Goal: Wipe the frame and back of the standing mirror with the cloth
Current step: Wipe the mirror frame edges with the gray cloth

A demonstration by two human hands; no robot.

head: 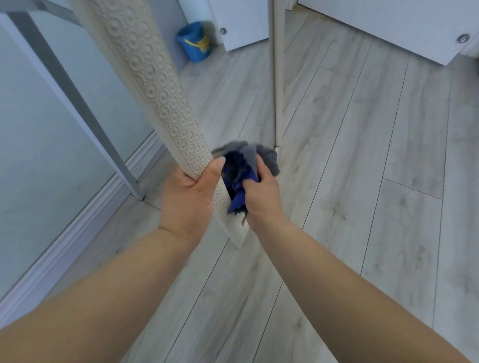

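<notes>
Head view: a person's left hand (191,200) grasps the lower part of a standing mirror's cream frame (151,83), thumb laid across its embossed ring pattern and fingers clenched around the edge. The right hand (262,192) clutches a bunched blue-and-grey cloth (243,164), its fingers curled into the folds, and holds it against the far side of the frame, just beside the left thumb. The frame slants from the upper left down to its foot on the pale wood-plank floor (370,175), near the wrists. A plain cream support leg (278,70) stands upright just behind the cloth. Further back, a blue bucket (194,42) with a yellow handle sits beside white cupboard doors (242,16) fitted with round knobs. A grey-framed glass panel (24,122) fills the left side. Slight motion blur softens both hands and the cloth.
</notes>
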